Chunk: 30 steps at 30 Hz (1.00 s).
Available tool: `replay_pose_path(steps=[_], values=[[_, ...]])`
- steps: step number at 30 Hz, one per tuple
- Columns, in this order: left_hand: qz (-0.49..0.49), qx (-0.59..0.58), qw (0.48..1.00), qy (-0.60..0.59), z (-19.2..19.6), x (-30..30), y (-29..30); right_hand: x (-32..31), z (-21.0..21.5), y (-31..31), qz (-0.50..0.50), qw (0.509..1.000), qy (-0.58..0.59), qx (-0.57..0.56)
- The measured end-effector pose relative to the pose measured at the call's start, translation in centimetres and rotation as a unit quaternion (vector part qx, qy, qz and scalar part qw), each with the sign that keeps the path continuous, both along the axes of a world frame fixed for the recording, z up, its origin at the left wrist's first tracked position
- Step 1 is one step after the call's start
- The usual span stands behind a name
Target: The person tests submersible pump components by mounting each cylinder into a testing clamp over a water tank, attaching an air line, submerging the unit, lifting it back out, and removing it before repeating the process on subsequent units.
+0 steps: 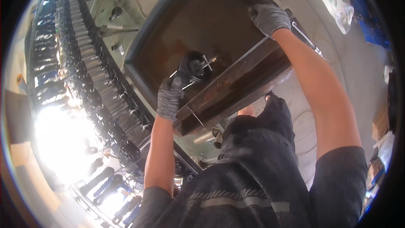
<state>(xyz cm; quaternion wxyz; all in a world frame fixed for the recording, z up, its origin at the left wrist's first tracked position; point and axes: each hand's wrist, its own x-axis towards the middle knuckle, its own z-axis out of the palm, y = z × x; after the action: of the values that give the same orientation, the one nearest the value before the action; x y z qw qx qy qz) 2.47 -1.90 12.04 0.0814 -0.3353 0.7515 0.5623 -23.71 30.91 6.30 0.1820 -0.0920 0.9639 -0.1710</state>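
My left hand [168, 97], in a grey knit glove, is closed on a black part [197, 66] with a round end and thin metal rods sticking out of it. The part is over a dark tub [139, 38] of brownish liquid, near its left side; I cannot tell whether it touches the liquid. On the tub's far right side is my right hand [270, 18], gloved the same way. Its fingers are together and curled downward, and what they hold, if anything, is hidden. A rusty metal beam [236, 80] runs along the tub's near side, below both hands.
A long rack [80, 46] with many black parts in rows curves along the left. Beside the tub's right corner lies a metal rod [308, 38]. A white plastic sack [333, 0] and blue crates [373, 29] stand at the far right.
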Motion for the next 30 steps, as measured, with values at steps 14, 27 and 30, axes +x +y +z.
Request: replay_pose_path(steps=[14, 27, 30], values=[[0.113, -0.026, 0.993, -0.006, 17.5, 5.5, 9.0, 0.2, -0.2, -0.1, 0.020, 1.000, 0.013, 0.015], [0.088, -0.072, 0.993, -0.042, 5.7, 6.9, 16.9, 0.2, 0.0, 0.0, 0.063, 0.997, 0.021, 0.038], [0.078, -0.065, 0.993, -0.060, 5.6, 6.0, 17.7, 0.3, -0.1, 0.1, 0.075, 0.996, 0.041, 0.038]])
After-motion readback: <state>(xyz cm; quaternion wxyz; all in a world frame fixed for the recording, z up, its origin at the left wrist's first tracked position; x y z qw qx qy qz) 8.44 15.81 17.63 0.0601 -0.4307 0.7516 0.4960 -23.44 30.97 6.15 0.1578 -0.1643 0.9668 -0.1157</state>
